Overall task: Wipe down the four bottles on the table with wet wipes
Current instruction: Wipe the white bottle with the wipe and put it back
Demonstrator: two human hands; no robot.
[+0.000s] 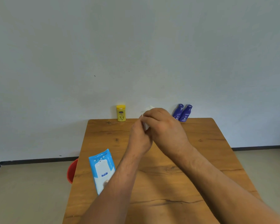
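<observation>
A person's two bare hands are meeting above the far middle of a brown wood-grain counter (200,143). Between them a small white thing (146,126) is showing, mostly hidden by the fingers. I cannot tell whether it is a wet wipe alone or a wipe wrapped round a bottle. The left hand (140,138) is coming up from below, its grip clamped on the white thing. The right hand (165,126) is arching over the top, its grip curling round it too. Both bare forearms are reaching in from the near edge.

Behind the hands, three bottles are standing upright along the counter's far edge, by the wall. A yellow plastic bottle (121,113) with a yellow cap is standing to the left of the hands. To the right, two dark blue-purple plastic bottles are standing side by side, the left purple bottle (178,112) just beside the right purple bottle (186,113).

Nearer, on the counter's left side, a light blue and white soft pack of wet wipes (102,170) is lying flat, its near end hidden under the left forearm.

On the pale floor (23,191), a round red bucket (72,171) is peeking out from behind the counter's left edge. A plain pale grey wall (136,46) is filling the space above, with a dark skirting strip (39,160) running along its foot.
</observation>
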